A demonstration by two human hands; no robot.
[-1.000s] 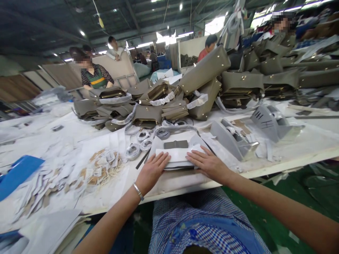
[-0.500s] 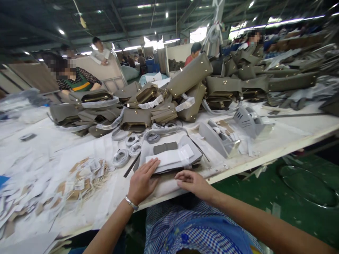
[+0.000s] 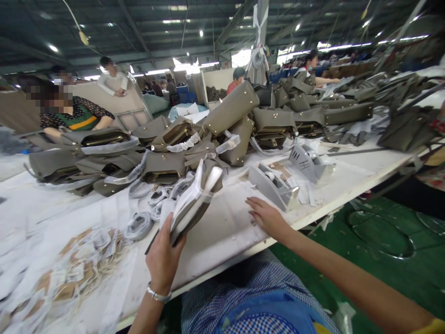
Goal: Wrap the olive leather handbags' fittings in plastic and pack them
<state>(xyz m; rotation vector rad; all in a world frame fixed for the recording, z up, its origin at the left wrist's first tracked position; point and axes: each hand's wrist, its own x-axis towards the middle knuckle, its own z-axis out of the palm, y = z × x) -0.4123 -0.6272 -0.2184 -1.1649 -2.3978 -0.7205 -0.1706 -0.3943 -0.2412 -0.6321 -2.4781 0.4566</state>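
Observation:
My left hand (image 3: 162, 260) is closed around the near end of a flat olive-grey bag (image 3: 198, 211) with white padding on it, tilted up off the table. Several layers show along the bag's edge, and a clear band crosses it. My right hand (image 3: 268, 219) is empty, fingers stretched and slightly bent, over the table just in front of a grey tape dispenser (image 3: 266, 185). A small gap seems to separate its fingertips from the dispenser. Left of the bag lie wrapped strap coils (image 3: 139, 226).
Olive handbags (image 3: 163, 164) are heaped across the back of the white table (image 3: 222, 227). A second tape dispenser (image 3: 306, 162) stands further right. Paper tags with strings (image 3: 74, 269) spread at the left. A person (image 3: 78, 113) is at the far left side.
My left hand has gripped the padded bag and lifted it from lying flat to a tilt, moving left. My right hand has moved away from it toward the nearer tape dispenser. The view has shifted right.

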